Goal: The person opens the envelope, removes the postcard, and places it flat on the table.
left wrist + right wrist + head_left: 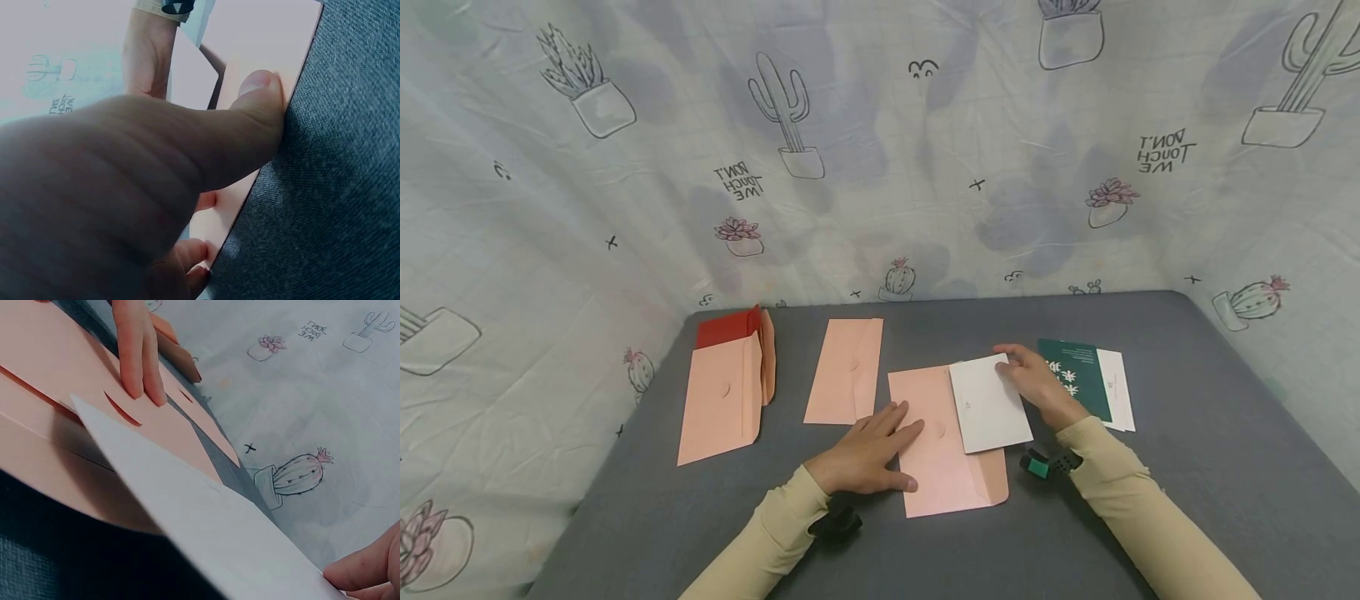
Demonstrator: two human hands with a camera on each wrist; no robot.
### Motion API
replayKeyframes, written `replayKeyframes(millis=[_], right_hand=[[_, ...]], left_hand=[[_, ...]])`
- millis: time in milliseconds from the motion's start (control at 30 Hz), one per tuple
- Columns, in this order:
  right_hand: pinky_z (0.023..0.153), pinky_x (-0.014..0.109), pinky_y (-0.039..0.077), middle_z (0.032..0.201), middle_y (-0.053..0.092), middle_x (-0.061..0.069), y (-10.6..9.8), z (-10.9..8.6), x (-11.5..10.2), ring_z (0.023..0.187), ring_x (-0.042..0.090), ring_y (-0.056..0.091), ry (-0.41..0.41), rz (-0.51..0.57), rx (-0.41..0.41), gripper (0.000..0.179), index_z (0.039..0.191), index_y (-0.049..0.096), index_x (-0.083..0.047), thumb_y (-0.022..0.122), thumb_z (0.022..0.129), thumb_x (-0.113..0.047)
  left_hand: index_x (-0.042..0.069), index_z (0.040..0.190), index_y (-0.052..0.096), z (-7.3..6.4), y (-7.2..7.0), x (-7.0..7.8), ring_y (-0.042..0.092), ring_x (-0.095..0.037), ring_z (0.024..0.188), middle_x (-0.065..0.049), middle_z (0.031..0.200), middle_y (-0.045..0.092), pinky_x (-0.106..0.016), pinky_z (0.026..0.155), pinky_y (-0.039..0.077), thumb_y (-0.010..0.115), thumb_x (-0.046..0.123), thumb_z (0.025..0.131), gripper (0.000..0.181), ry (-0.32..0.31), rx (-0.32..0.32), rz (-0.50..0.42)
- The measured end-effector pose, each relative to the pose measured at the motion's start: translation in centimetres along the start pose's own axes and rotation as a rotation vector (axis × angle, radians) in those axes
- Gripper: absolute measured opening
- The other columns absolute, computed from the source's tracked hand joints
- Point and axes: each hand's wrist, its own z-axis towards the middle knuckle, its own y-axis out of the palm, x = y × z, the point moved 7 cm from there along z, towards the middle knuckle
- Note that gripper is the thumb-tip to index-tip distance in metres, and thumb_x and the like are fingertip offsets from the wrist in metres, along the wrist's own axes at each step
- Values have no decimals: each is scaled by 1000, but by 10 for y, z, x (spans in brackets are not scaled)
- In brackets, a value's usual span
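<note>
A pink envelope (pixel 928 475) lies on the grey table in front of me, its flap side to the right. My left hand (pixel 867 454) rests on its left edge with fingers spread and fairly straight. In the left wrist view the thumb (pixel 259 94) presses on the envelope's edge. My right hand (pixel 1036 382) pinches a white card (pixel 991 408) by its upper right corner. The card is tilted above the envelope's right part; in the right wrist view its near corner hangs over the flap, beside the curved slit.
A second pink envelope (pixel 835 375) lies behind my left hand. Farther left, another pink envelope (pixel 718 408) leans with a red envelope (pixel 726 327) behind it. A green card (pixel 1078 375) with white flowers and a white card (pixel 1117 392) lie at the right. Patterned fabric borders the table.
</note>
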Motion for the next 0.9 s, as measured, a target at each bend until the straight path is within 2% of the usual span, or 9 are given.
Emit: replayKeyframes(millis=[233,400,633,900], right_hand=[[118,66,26,162,26,28,-1,-1,-2,152,49,22,-1,16,-24,52,156,34,-7,39,107,-23],[119,66,25,161,29,27,-1,-2,-4,153,48,21,-6,35,-37,52,157,32,-9,39,108,-24],[116,65,31,146,48,27,-2,-3,-7,141,47,42,-16,66,-40,53,158,32,-11,39,108,-25],[113,64,35,141,48,26,-6,-4,-10,125,41,55,-30,52,-16,51,157,34,-11,40,108,-26]], left_hand=[[17,161,30,0,0,0,7,-31,160,-13,172,11,-57,125,16,74,43,91,86,2,-1,0],[16,161,30,0,0,0,8,-32,160,-14,172,11,-57,125,17,73,43,91,86,8,1,10],[16,161,30,0,0,1,8,-32,160,-14,171,12,-57,125,17,73,43,91,86,11,2,8],[16,161,30,-1,0,0,8,-31,160,-13,172,11,-57,125,16,73,44,90,87,13,5,4]])
